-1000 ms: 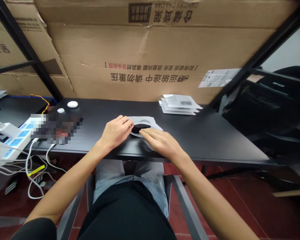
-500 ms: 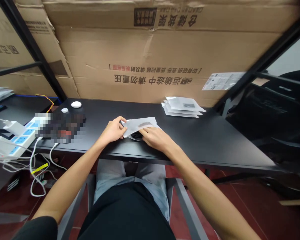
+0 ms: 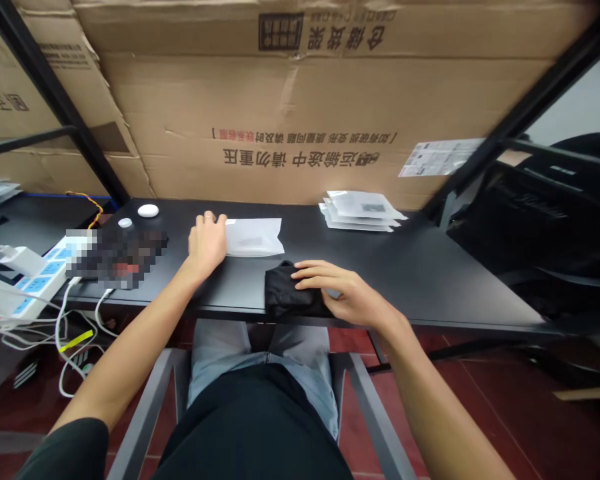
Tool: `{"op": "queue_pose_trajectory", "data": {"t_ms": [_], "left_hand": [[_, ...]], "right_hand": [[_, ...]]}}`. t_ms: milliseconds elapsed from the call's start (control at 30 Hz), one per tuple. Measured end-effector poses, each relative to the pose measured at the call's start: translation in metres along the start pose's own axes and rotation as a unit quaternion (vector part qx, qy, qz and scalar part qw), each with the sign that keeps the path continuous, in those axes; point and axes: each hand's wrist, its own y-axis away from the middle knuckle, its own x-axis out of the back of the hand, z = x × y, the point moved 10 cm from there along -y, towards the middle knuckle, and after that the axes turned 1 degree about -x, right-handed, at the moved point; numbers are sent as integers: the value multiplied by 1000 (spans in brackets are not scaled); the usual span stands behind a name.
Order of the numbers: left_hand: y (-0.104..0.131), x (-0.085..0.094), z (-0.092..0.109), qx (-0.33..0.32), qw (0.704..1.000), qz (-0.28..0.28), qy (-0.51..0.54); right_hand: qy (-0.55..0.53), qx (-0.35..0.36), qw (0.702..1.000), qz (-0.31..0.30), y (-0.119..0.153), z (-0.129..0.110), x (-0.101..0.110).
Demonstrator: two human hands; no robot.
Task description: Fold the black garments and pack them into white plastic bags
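Observation:
My left hand is closed on the left end of a frosted plastic bag, its fingers bent and the thumb out of sight. The bag lies on or just over the black desk, with a small dark label patch on its face. Closer to the front edge sits a folded black cloth item; what kind it is I cannot tell. My right hand rests on its right part with fingers stretched out, partly covering it.
Several frosted bags lie stacked at the back right. On the left are a white oval case, a small white round piece, a blurred dark object and a power strip with cables. Cardboard walls the back.
The black cloth item has come out of the frosted bag onto the desk's front edge. My left hand moved left with the bag; my right hand moved right and toward me.

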Motion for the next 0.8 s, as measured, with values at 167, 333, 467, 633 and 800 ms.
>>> {"op": "queue_pose_trajectory", "data": {"t_ms": [167,333,467,633,800], "left_hand": [[1,-49,73,-131,974,-169,71],[-20,-83,61,-86,964,-243,67],[-49,-81,14,-45,973,-220,58],[-70,-79,-20,-7,981,-191,45],[-84,-78,-24,-15,981,-190,41]], "right_hand": [[7,-140,990,-18,10,31,15],[34,-209,977,-35,2,40,5],[79,-214,973,-23,-9,48,-4],[126,-238,963,5,-15,62,-7],[73,-225,972,14,-15,62,-3]]}}
